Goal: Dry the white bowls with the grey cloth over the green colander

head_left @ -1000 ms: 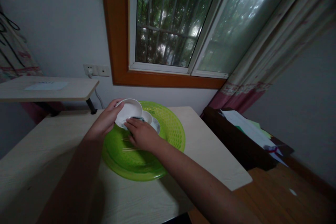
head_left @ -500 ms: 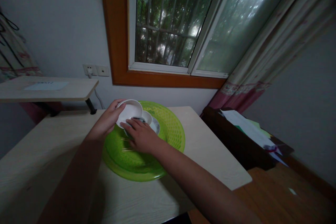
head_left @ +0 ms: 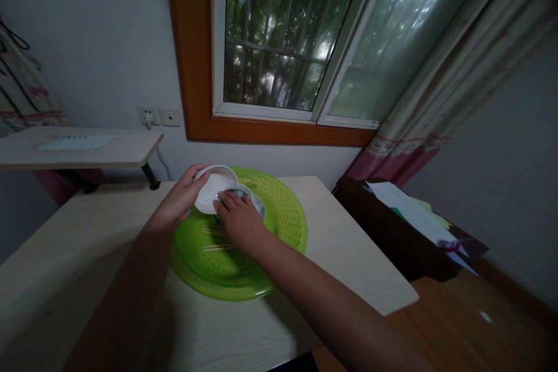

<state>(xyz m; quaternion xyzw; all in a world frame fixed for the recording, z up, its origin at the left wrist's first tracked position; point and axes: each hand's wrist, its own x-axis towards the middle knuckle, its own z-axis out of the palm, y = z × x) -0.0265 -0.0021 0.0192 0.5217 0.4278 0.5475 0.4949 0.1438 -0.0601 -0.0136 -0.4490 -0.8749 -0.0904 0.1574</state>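
A round green plastic basin [head_left: 283,215] sits on a pale wooden table [head_left: 349,267]. My left hand [head_left: 178,200] grips a small white bowl [head_left: 209,186], tilted, above the basin's far left rim. My right hand [head_left: 238,221] reaches into the basin with fingers curled over a patterned bowl [head_left: 257,202] among the stacked dishes there. Wooden chopsticks [head_left: 213,240] lie on the basin's floor just left of my right hand.
A second wooden desk [head_left: 87,151] with a sheet of paper stands at the left. Wall sockets [head_left: 159,116] sit below a barred window. A dark box with papers [head_left: 405,215] rests on the floor to the right, by a curtain.
My right hand has moved a little farther into the basin, onto the patterned bowl. The white bowl in my left hand has barely shifted.
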